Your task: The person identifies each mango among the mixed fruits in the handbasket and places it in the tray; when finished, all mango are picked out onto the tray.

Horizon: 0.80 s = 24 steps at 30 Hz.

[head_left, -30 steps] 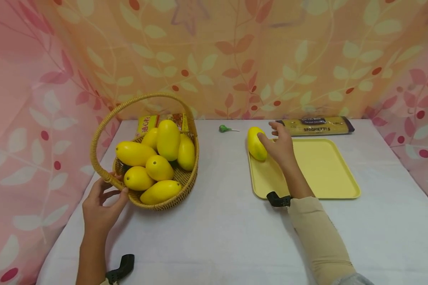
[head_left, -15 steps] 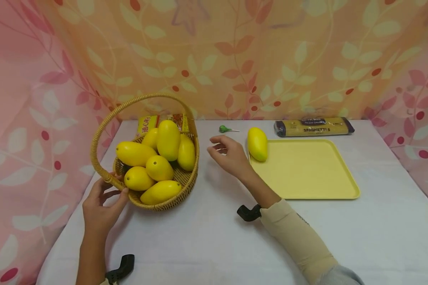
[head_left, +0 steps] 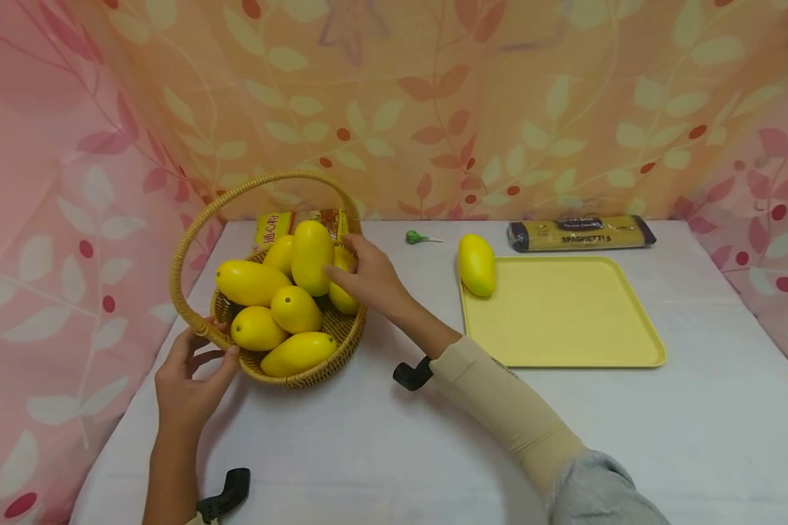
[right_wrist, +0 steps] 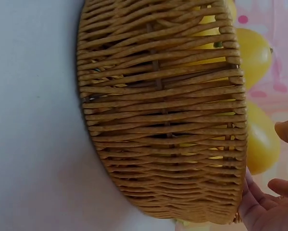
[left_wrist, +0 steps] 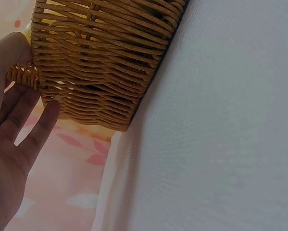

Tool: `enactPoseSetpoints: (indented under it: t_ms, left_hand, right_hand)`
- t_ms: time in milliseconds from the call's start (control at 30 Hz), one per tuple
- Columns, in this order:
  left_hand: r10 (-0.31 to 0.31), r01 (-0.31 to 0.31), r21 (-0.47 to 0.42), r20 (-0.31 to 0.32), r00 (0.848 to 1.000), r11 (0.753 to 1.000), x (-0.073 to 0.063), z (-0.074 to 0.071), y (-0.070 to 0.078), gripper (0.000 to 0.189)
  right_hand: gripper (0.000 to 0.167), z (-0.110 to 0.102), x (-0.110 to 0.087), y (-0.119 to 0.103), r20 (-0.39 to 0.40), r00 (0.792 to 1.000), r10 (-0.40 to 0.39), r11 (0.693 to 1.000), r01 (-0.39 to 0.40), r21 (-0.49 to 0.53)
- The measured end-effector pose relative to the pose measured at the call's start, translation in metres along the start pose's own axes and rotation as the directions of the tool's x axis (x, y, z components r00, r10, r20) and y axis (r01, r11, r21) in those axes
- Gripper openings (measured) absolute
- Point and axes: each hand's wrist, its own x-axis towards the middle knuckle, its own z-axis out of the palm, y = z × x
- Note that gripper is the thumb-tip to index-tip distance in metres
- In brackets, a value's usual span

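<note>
My right hand (head_left: 368, 281) is closing around a yellow plastic mango (head_left: 343, 286) at the edge of the round wicker basket (head_left: 289, 368). My left hand (head_left: 193, 379) is gripping its handle. The piled mangoes could be rolling out if I am pulling too quickly.

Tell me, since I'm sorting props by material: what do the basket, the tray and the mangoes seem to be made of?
The basket looks like woven wicker or rattan: tan strands wound over ribs, matte. The tray seems moulded plastic: smooth pale yellow, rounded raised rim. The mangoes look like plastic or foam replicas, judging by their uniform glossy yellow skin, though real fruit cannot be ruled out.
</note>
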Motion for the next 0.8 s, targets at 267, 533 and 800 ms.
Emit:
enactPoseSetpoints:
  t_ms: [267, 533, 800]
  left_hand:
    - [0.013, -0.014, -0.013, -0.023, 1.0, 1.0, -0.004, 0.001, -0.02, 0.063]
    - [0.016, -0.016, -0.015, -0.017, 1.0, 1.0, -0.004, 0.0, -0.021, 0.062]
    - [0.009, -0.009, -0.014, -0.013, 1.0, 1.0, -0.003, 0.0, -0.021, 0.061]
  right_hand:
    - [0.082, 0.017, 0.02, -0.001, 0.063, 0.993, 0.097, 0.995, -0.095, -0.037]
    - [0.082, 0.028, 0.02, 0.003, 0.008, 0.998, 0.07, 0.996, -0.07, -0.058]
    - [0.08, 0.027, 0.017, 0.006, -0.044, 0.997, 0.071, 0.987, -0.063, 0.149]
